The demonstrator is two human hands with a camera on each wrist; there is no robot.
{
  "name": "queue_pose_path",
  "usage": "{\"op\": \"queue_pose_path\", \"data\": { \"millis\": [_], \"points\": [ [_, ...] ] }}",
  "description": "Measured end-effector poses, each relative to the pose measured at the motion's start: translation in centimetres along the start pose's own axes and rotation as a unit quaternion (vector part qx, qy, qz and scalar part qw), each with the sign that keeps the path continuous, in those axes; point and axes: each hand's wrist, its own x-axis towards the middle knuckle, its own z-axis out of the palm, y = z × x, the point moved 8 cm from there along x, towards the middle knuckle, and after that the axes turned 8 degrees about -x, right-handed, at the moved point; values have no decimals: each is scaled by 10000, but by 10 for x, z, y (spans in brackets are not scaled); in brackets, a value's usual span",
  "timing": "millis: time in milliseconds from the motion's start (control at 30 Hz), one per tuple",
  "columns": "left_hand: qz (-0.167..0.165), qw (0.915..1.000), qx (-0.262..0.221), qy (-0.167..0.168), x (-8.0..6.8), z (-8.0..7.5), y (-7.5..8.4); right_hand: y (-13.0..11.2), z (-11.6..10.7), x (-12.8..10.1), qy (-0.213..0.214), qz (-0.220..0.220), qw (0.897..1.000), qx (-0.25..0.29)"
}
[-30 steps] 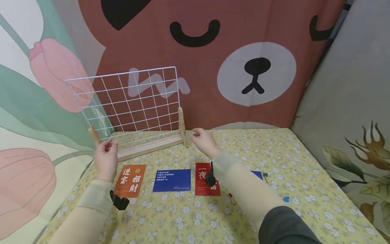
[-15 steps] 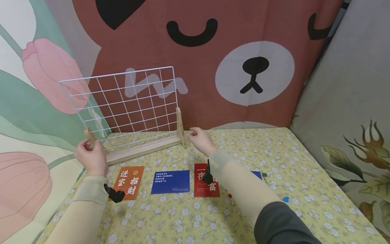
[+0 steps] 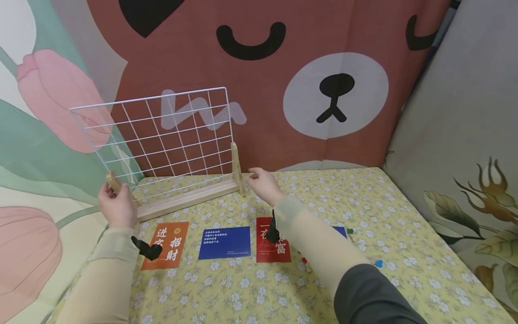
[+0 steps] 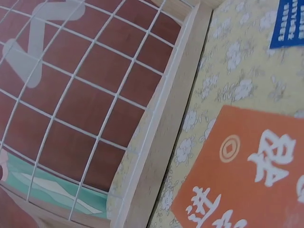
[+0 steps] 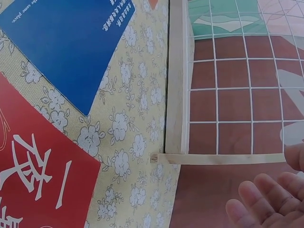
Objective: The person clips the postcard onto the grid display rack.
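Observation:
A white wire grid panel point(image 3: 166, 130) stands upright in a wooden stand point(image 3: 190, 198) toward the back left of the table. My left hand point(image 3: 118, 204) is at the stand's left post point(image 3: 111, 179), thumb and fingers on either side of it in the head view; I cannot tell whether they grip it. At the edge of the left wrist view, only a little of this hand shows. Just right of the right post point(image 3: 236, 168), my right hand point(image 3: 265, 185) hovers with relaxed, partly bent fingers. The right wrist view shows those fingers point(image 5: 266, 199) holding nothing.
On the flowered cloth point(image 3: 226, 292) lie an orange card point(image 3: 178, 229), a blue card point(image 3: 224, 243) and a red card point(image 3: 265, 256). My right forearm partly covers another blue card point(image 3: 340, 231). Small green point(image 3: 350, 231), red point(image 3: 304, 260) and blue heart-shaped pieces point(image 3: 378, 263) lie near it.
My left hand has moved left from inside the grid's lower left corner to the left post. The right hand stays beside the right post. The head view has shifted slightly.

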Motion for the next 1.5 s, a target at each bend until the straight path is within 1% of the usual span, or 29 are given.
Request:
{"op": "queue_pose_path", "data": {
  "millis": [100, 167, 233, 300, 367, 467, 533, 600, 667, 833, 1033, 1133, 1200, 1300, 1400, 1500],
  "points": [
    [14, 9999, -54, -121, 5, -1, 1, -1, 2, 1, 12, -20, 10000, -58],
    [-47, 9998, 48, -172, 9, -2, 0, 0, 3, 1, 1, 12, 10000, -48],
    [-154, 9987, 435, -206, 13, -5, -3, 1, 6, 1, -39, 64, 10000, -17],
    [-312, 9946, 949, -271, 16, -9, -6, 1, 9, 1, -86, 120, 9999, 9],
    [-377, 9860, 1580, -388, 19, -13, -7, 2, 11, 0, -101, 147, 9998, -6],
    [-350, 9682, 2400, -613, 21, -17, -8, 1, 12, -1, -90, 145, 9998, -36],
    [-239, 9582, 2751, -748, 21, -17, -7, 2, 12, -1, -69, 141, 9999, -28],
    [-190, 9515, 2945, -874, 22, -16, -7, 3, 11, -1, -54, 144, 9999, -12],
    [-122, 9468, 3067, -963, 22, -14, -7, 4, 10, -1, -39, 135, 9999, -13],
    [38, 9395, 3247, -1089, 23, -7, -8, 7, 6, 0, 27, 122, 9999, -91],
    [201, 9359, 3305, -1202, 21, 5, -10, 12, 1, 2, 148, 167, 9997, -94],
    [260, 9340, 3319, -1299, 18, 15, -11, 14, -2, 2, 191, 204, 9996, -58],
    [239, 9338, 3294, -1373, 16, 24, -12, 16, -5, 3, 257, 222, 9994, -106],
    [318, 9334, 3288, -1405, 13, 36, -13, 20, -11, 4, 378, 275, 9988, -124],
    [380, 9354, 3178, -1502, 11, 48, -16, 24, -19, 4, 565, 374, 9976, -137],
    [323, 9359, 3084, -1671, 7, 60, -21, 29, -29, 3, 772, 454, 9959, -155]
  ]
}}
